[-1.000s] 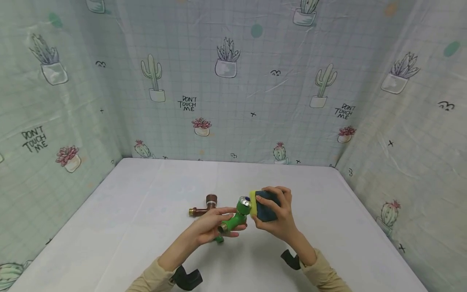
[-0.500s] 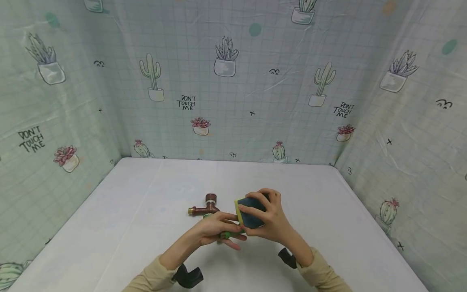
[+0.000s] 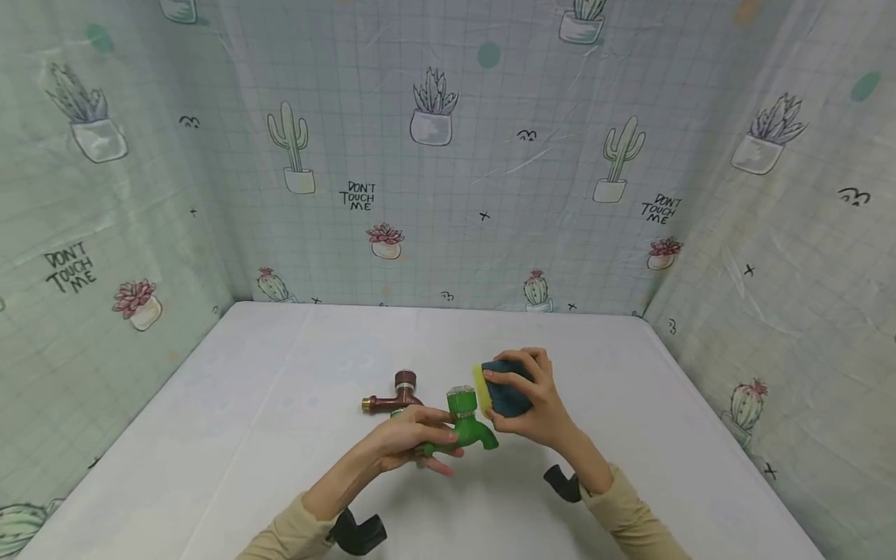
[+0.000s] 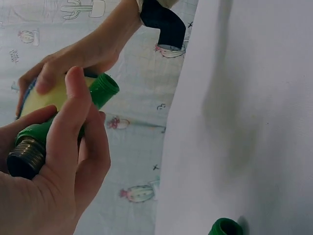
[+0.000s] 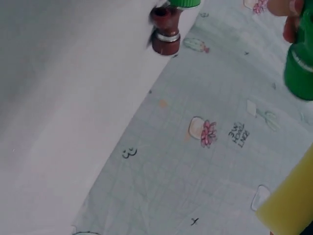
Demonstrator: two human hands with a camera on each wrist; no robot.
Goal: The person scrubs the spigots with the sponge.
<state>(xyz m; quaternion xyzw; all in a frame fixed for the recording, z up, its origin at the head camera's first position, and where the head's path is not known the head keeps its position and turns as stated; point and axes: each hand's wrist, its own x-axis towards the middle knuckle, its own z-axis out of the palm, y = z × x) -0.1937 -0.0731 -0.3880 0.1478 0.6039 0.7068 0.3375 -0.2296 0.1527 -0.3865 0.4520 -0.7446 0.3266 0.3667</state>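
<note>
My left hand (image 3: pixel 413 439) holds a green tap (image 3: pixel 465 426) above the table, fingers around its inlet pipe. The tap's cap points up and its spout right. In the left wrist view, its threaded metal end (image 4: pixel 27 156) shows beside the palm. A sponge (image 3: pixel 509 390), yellow with a dark scouring side, is gripped by my right hand (image 3: pixel 539 400). Its yellow face is turned to the tap's cap; the right wrist view shows a gap between sponge (image 5: pixel 293 200) and tap (image 5: pixel 301 73).
A brown tap (image 3: pixel 392 404) lies on the white table (image 3: pixel 308 365) behind my left hand. Another green tap (image 4: pixel 226 227) lies near it, mostly hidden by that hand in the head view. Cactus-printed curtains enclose the table's back and sides.
The left hand has turned the green tap so its cap points up. The sponge moved left over the tap, covering it, then back to the right, off it.
</note>
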